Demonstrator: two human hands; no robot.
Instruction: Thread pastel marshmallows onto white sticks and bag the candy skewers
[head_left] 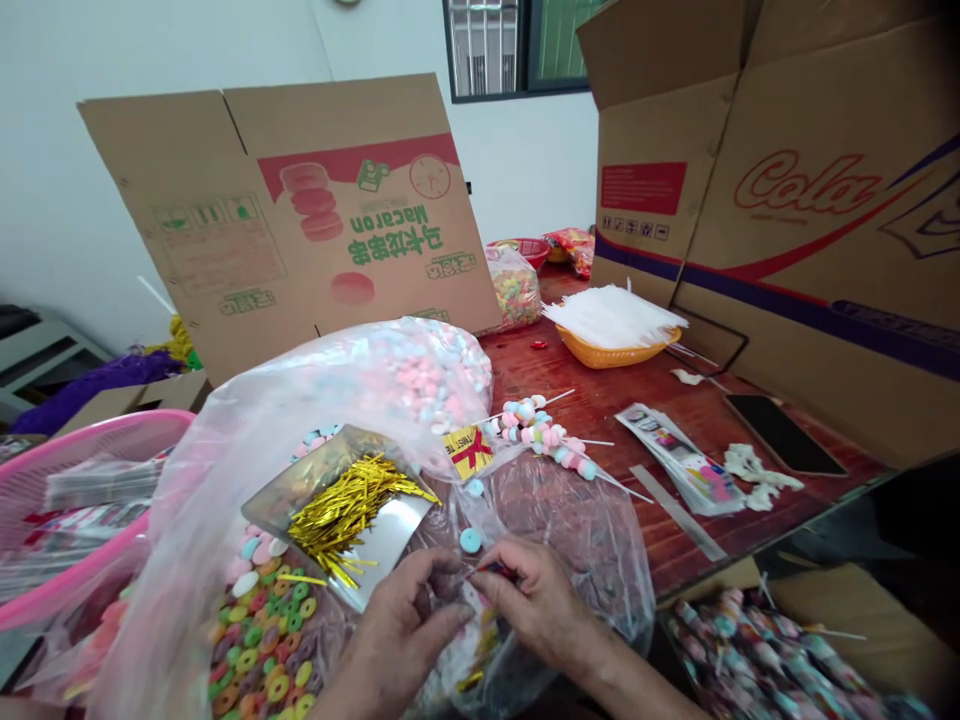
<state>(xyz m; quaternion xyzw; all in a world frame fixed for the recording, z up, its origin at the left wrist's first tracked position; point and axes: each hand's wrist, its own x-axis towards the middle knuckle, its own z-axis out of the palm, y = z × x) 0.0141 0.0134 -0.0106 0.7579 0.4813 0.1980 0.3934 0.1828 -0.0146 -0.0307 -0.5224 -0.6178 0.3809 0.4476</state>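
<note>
My left hand point(401, 625) is over the clear plastic bag point(600, 560), thumb and fingers apart with nothing visible between them. Beside it, my right hand point(536, 605) pinches a small dark red-and-blue piece at its fingertips; its kind is too small to make out. Below the hands lie some gold strips point(480, 650) in the plastic. A round blue candy point(470, 540) rests just beyond the fingertips. Left of the hands sits an opened packet of gold twist ties point(352, 510), above colourful ring candies point(274, 645).
Skewers of pastel candies point(544, 435) lie ahead, near printed wrappers point(682, 460) and a phone point(784, 433). An orange basket point(619, 355) holds white sticks. Cardboard boxes point(285, 220) stand behind and right. A pink basket point(97, 440) is left; a box of wrapped skewers point(780, 660) sits lower right.
</note>
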